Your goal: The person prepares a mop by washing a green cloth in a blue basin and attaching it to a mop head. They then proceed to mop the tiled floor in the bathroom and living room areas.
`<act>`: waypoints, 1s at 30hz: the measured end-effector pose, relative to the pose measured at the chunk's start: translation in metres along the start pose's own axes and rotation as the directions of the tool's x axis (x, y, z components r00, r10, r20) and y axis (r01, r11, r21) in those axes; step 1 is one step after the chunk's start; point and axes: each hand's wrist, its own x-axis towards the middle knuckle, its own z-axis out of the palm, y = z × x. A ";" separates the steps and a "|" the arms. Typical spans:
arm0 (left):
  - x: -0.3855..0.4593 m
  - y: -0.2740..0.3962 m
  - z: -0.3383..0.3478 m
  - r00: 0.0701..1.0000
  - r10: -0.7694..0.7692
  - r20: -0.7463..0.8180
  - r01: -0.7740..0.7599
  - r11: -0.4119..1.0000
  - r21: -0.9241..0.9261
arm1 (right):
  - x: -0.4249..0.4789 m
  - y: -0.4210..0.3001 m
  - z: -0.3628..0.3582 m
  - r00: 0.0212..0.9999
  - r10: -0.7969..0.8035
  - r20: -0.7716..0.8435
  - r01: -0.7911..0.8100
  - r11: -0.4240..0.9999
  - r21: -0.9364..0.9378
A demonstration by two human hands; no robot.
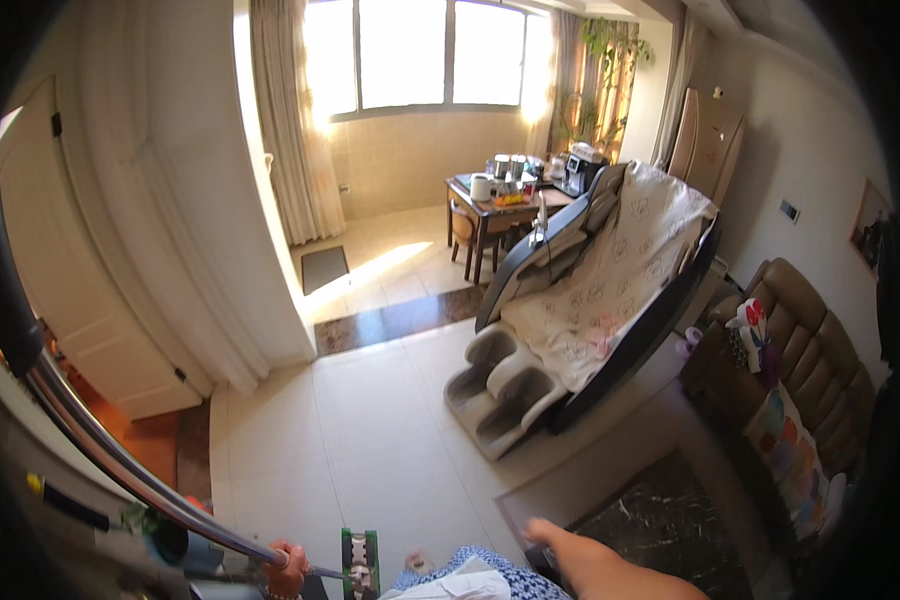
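Observation:
My left hand (288, 571), with a beaded bracelet at the wrist, is wrapped around the metal pole (146, 484) of a mop. The pole runs from the lower middle up to a black grip (7, 247) at the left rim. Its flat green-edged mop head (360, 562) rests on the pale tile floor in front of me. At the lower right my right arm reaches out, and my right hand (541, 532) is blurred beside a dark marble-topped table (652, 517). Nothing shows in that hand, though its fingers are hard to make out.
A massage chair (506, 382) draped with a patterned cover (615, 277) stands ahead right. Behind it is a table (484, 214) with kitchen items. A brown leather sofa (810, 330) lines the right, a door (97, 270) the left. A potted plant (166, 532) stands lower left; a dark mat (325, 270) lies ahead.

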 end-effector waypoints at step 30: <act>0.942 0.125 0.269 0.930 0.155 0.333 -0.315 0.803 0.506 | 0.718 -0.280 -0.706 0.897 -0.254 -0.362 0.349 0.909 0.226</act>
